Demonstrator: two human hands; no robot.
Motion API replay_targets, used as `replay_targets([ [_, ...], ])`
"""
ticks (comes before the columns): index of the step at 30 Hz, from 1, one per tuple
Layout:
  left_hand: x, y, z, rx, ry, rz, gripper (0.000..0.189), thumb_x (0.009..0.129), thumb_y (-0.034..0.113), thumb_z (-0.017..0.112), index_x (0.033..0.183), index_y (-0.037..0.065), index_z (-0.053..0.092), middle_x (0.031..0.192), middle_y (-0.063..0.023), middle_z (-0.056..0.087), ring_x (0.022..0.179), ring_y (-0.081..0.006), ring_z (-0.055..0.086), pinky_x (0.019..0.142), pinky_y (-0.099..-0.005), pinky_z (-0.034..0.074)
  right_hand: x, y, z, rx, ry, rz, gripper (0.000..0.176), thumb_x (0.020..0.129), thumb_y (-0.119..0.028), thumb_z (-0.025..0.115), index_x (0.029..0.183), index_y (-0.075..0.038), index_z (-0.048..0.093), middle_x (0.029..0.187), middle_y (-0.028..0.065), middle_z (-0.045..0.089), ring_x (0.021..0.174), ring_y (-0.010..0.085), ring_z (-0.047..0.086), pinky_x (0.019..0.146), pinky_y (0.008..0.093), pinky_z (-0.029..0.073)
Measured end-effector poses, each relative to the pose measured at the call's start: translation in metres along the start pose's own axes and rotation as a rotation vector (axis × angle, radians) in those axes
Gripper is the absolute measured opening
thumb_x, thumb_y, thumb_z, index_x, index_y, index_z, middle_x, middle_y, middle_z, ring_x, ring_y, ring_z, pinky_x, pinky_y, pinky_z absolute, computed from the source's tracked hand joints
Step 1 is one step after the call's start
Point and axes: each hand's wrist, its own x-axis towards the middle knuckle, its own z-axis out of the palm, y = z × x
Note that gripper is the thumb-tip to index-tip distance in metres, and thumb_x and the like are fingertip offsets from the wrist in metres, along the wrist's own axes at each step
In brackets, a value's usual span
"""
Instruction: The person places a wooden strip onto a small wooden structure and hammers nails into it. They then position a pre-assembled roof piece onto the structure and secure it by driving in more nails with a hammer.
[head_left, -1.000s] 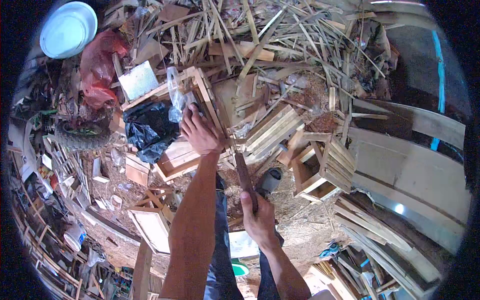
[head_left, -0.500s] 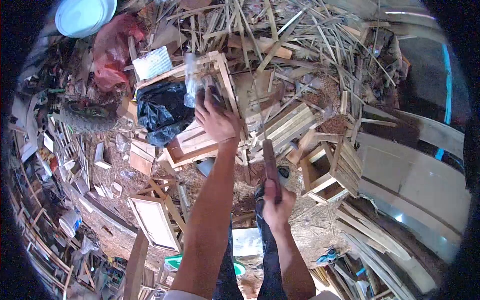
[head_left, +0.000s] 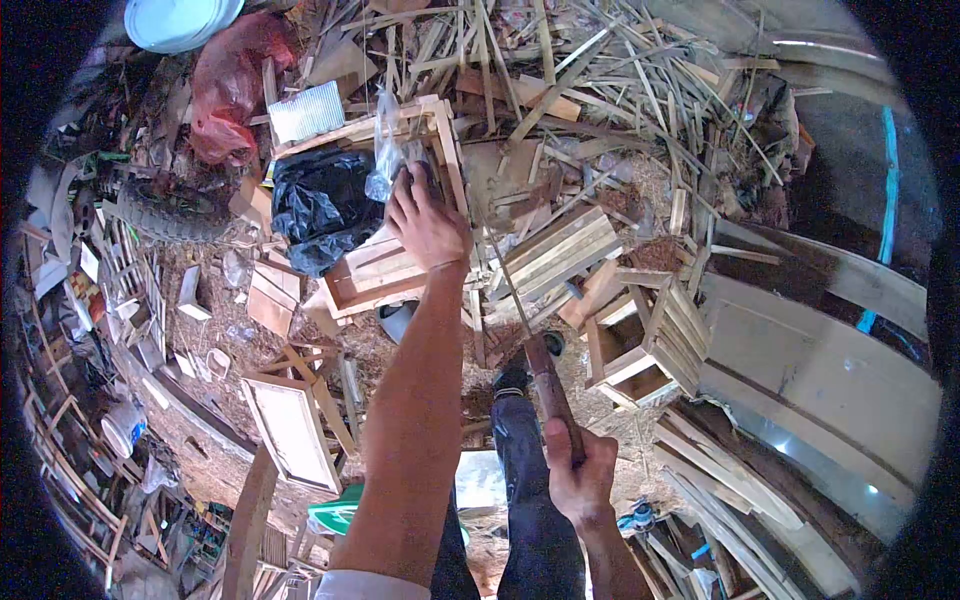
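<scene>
My right hand point(head_left: 582, 472) grips the brown handle of a long thin-bladed tool point(head_left: 556, 395), its blade slanting up and left toward the wooden frame point(head_left: 455, 165). At that frame's right end, my left hand point(head_left: 428, 222) is closed with its fingers curled by a dark thing; I cannot tell what it holds. Just left of these fingers is a clear plastic bag point(head_left: 383, 165). A black plastic bag point(head_left: 325, 205) lies in the frame, beside pale wooden boards.
Scrap wood strips point(head_left: 560, 90) pile up at the back. A slatted wooden crate point(head_left: 650, 345) stands on the right, with long planks point(head_left: 725, 480) below it. A white-topped stool-like piece point(head_left: 290, 430) and a tire point(head_left: 165, 215) are at left. Sawdust covers the floor.
My right hand has drawn back and to the right with the tool, so its blade sits lower. My left hand stays at the frame's end. My head view has shifted slightly.
</scene>
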Motion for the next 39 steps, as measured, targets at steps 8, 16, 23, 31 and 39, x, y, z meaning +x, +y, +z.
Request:
replay_targets([
  [8, 0.002, 0.001, -0.003, 0.003, -0.002, 0.015, 0.060, 0.076, 0.018, 0.049, 0.136, 0.010, 0.045, 0.132, -0.0146, 0.048, 0.118, -0.0352, 0.045, 0.102, -0.0489, 0.030, -0.006, -0.039, -0.003, -0.071, 0.052, -0.064, 0.049, 0.095, -0.032, 0.059, 0.058, -0.002, 0.048, 0.047, -0.0039, 0.037, 0.047, 0.0051, 0.031, 0.042, 0.0309, 0.023],
  [16, -0.001, -0.004, 0.002, 0.011, -0.005, 0.037, 0.057, 0.079, 0.022, 0.051, 0.134, 0.010, 0.047, 0.132, -0.0146, 0.049, 0.118, -0.0356, 0.045, 0.101, -0.0495, 0.032, 0.001, -0.059, -0.005, -0.076, -0.030, 0.038, 0.046, 0.096, -0.033, 0.058, 0.064, -0.001, 0.055, 0.048, -0.0022, 0.043, 0.047, 0.0056, 0.038, 0.043, 0.0295, 0.029],
  [23, 0.002, 0.000, -0.001, 0.006, 0.021, 0.054, 0.054, 0.081, 0.020, 0.050, 0.133, 0.010, 0.048, 0.129, -0.0144, 0.050, 0.118, -0.0361, 0.045, 0.102, -0.0503, 0.031, 0.085, -0.013, -0.005, 0.052, 0.047, -0.066, 0.036, 0.092, -0.035, 0.062, 0.076, -0.004, 0.070, 0.053, 0.0079, 0.060, 0.046, 0.0148, 0.056, 0.046, 0.0341, 0.041],
  [31, -0.002, -0.003, 0.003, 0.048, 0.028, 0.060, 0.059, 0.080, 0.029, 0.051, 0.136, 0.012, 0.045, 0.131, -0.0129, 0.049, 0.119, -0.0366, 0.044, 0.102, -0.0499, 0.031, 0.067, 0.096, 0.081, 0.119, 0.205, -0.402, 0.023, 0.088, -0.020, 0.066, 0.073, -0.003, 0.064, 0.053, 0.0104, 0.054, 0.043, 0.0178, 0.053, 0.046, 0.0341, 0.041],
  [39, -0.005, -0.006, 0.001, 0.058, 0.007, 0.084, 0.054, 0.078, 0.024, 0.053, 0.126, 0.003, 0.045, 0.124, -0.0201, 0.049, 0.115, -0.0419, 0.042, 0.102, -0.0505, 0.032, 0.143, 0.200, 0.117, 0.018, 0.230, -0.810, 0.022, 0.082, -0.017, 0.067, 0.099, -0.003, 0.063, 0.095, 0.0222, 0.062, 0.090, 0.0441, 0.059, 0.077, 0.0493, 0.047],
])
